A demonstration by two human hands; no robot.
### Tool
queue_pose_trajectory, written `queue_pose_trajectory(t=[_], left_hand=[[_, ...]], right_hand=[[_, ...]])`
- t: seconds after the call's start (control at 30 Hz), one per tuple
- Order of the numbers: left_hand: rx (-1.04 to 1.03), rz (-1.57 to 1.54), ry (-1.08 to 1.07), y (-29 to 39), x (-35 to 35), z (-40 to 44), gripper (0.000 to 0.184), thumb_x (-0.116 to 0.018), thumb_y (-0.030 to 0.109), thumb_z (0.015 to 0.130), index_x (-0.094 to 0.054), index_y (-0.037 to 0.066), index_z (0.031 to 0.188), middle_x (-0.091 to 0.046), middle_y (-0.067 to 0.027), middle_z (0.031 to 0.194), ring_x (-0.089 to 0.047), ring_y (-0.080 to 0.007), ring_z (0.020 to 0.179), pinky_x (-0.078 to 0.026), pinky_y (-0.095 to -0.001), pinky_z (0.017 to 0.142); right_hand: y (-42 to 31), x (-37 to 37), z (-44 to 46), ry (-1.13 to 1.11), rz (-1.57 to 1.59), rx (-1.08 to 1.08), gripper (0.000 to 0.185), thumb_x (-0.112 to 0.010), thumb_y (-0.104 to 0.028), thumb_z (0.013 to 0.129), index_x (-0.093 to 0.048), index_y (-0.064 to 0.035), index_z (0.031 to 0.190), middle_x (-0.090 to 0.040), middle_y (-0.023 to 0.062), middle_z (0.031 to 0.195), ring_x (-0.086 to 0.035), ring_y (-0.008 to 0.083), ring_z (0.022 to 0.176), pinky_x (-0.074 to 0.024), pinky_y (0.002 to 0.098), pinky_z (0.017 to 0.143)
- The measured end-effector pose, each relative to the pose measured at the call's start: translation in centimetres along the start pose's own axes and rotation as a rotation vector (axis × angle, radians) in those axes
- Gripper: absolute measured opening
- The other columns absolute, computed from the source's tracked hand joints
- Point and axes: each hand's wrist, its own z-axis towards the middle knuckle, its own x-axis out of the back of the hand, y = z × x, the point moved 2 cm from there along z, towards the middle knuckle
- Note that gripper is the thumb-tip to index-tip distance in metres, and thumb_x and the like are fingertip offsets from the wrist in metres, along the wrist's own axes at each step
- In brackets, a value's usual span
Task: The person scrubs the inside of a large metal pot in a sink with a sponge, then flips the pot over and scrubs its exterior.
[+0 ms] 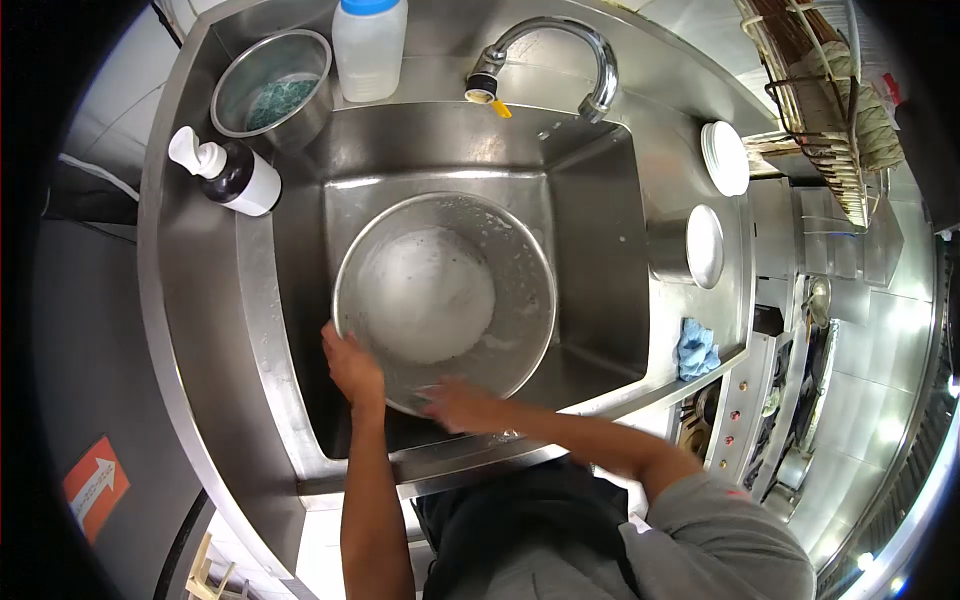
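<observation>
I make out a commercial kitchen: stainless-steel sink (pixel 603 250) mid-frame, gooseneck faucet (pixel 607 72) upper centre, knobbed cooking range (pixel 738 422) lower right.

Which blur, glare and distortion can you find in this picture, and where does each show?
In the head view, the right hand is smeared, probably by motion, while the left hand and bowl look sharper; in the same view, glare streaks the far inner edge of the sink, the wide lens bows the counter, and the corners fall dark.
</observation>
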Motion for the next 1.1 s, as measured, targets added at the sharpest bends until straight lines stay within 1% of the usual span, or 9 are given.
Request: queue_pose_trajectory(t=[0.13, 0.23, 0.37, 0.5, 0.53, 0.6, 0.73, 0.97, 1.1], left_hand=[[0.050, 0.029, -0.060, 0.8, -0.1, 1.0, 0.025, -0.050, 0.011, 0.094, -0.045, 0.004, 0.118, -0.059, -0.0217, 0.112, -0.057, -0.0427, 0.103, -0.046, -0.0515, 0.083], [-0.006, -0.008, -0.029, 0.4, -1.3, 0.1, 0.024, -0.049, 0.010, 0.095, -0.045, 0.006, 0.118, -0.059, -0.0215, 0.111, -0.058, -0.0431, 0.101, -0.047, -0.0519, 0.082], [0.046, 0.007, -0.047, 0.8, -2.1, -0.6, 0.024, -0.049, 0.011, 0.095, -0.046, 0.005, 0.118, -0.059, -0.0217, 0.111, -0.058, -0.0426, 0.101, -0.047, -0.0510, 0.082], [0.009, 0.021, -0.094, 0.7, -3.1, -0.2, 0.027, -0.049, 0.011, 0.095, -0.047, 0.004, 0.121, -0.060, -0.0216, 0.112, -0.058, -0.0408, 0.103, -0.047, -0.0492, 0.084], [0.013, 0.004, -0.122, 1.2, -3.1, 0.3, 0.028, -0.050, 0.011, 0.095, -0.047, 0.004, 0.122, -0.060, -0.0213, 0.112, -0.058, -0.0402, 0.104, -0.047, -0.0485, 0.085], [0.000, -0.045, -0.142, 2.2, -2.6, 0.3, 0.028, -0.050, 0.010, 0.095, -0.048, 0.004, 0.122, -0.059, -0.0219, 0.114, -0.057, -0.0404, 0.106, -0.047, -0.0478, 0.087], [-0.084, -0.025, -0.096, 2.5, -3.6, 0.7, 0.032, -0.051, 0.007, 0.094, -0.049, 0.000, 0.125, -0.058, -0.0244, 0.119, -0.056, -0.0416, 0.109, -0.046, -0.0457, 0.091], [-0.155, -0.100, -0.055, 1.8, -4.3, 1.6, 0.033, -0.051, 0.007, 0.094, -0.049, -0.004, 0.124, -0.057, -0.0267, 0.119, -0.056, -0.0427, 0.109, -0.046, -0.0458, 0.092], [-0.141, -0.088, -0.077, 2.6, -3.7, 1.0, 0.032, -0.054, 0.006, 0.092, -0.049, 0.001, 0.124, -0.059, -0.0289, 0.113, -0.058, -0.0455, 0.105, -0.048, -0.0471, 0.085]], right_hand=[[11.1, 10.5, -6.1, -0.395, -0.896, -0.323, 0.057, -0.063, -0.031, 0.083, -0.052, -0.0099, 0.135, -0.054, 0.0163, 0.131, -0.046, 0.0367, 0.124, -0.0389, 0.0532, 0.096], [14.2, 11.8, -4.0, -0.143, -1.115, -0.362, 0.041, -0.059, -0.031, 0.085, -0.065, -0.0068, 0.119, -0.051, 0.0177, 0.135, -0.040, 0.0372, 0.129, -0.0293, 0.0532, 0.106], [13.2, -0.2, -2.2, -0.561, -0.240, -0.451, 0.058, -0.060, -0.042, 0.082, -0.057, -0.0052, 0.127, -0.042, 0.0203, 0.144, -0.037, 0.0383, 0.134, -0.0286, 0.0511, 0.110], [5.7, -0.9, -0.8, -0.125, 0.213, -0.148, 0.051, -0.051, -0.041, 0.088, -0.058, -0.0095, 0.128, -0.052, 0.0144, 0.136, -0.045, 0.0348, 0.129, -0.0331, 0.0450, 0.109], [10.3, -4.1, -2.1, -0.144, -0.222, 0.183, 0.047, -0.050, -0.041, 0.090, -0.060, -0.0119, 0.126, -0.054, 0.0108, 0.135, -0.043, 0.0352, 0.129, -0.0336, 0.0450, 0.109], [14.3, 1.8, -5.7, -0.503, 0.007, -0.499, 0.044, -0.062, -0.038, 0.084, -0.064, -0.0160, 0.122, -0.057, 0.0089, 0.130, -0.044, 0.0299, 0.130, -0.0367, 0.0438, 0.105], [20.6, 13.2, -0.1, -0.354, -1.189, -0.343, 0.036, -0.053, -0.027, 0.088, -0.065, -0.0174, 0.121, -0.047, 0.0132, 0.140, -0.039, 0.0381, 0.130, -0.0321, 0.0544, 0.104], [20.1, 2.1, 20.2, 0.616, 0.149, -0.723, 0.073, -0.061, -0.017, 0.083, -0.027, -0.0100, 0.147, -0.021, 0.0228, 0.151, -0.025, 0.0451, 0.136, -0.0258, 0.0522, 0.110], [13.7, -5.4, 19.6, 0.519, 0.202, -0.583, 0.072, -0.059, -0.013, 0.080, -0.031, 0.0032, 0.144, -0.022, 0.0221, 0.152, -0.011, 0.0412, 0.143, -0.0148, 0.0538, 0.115]])
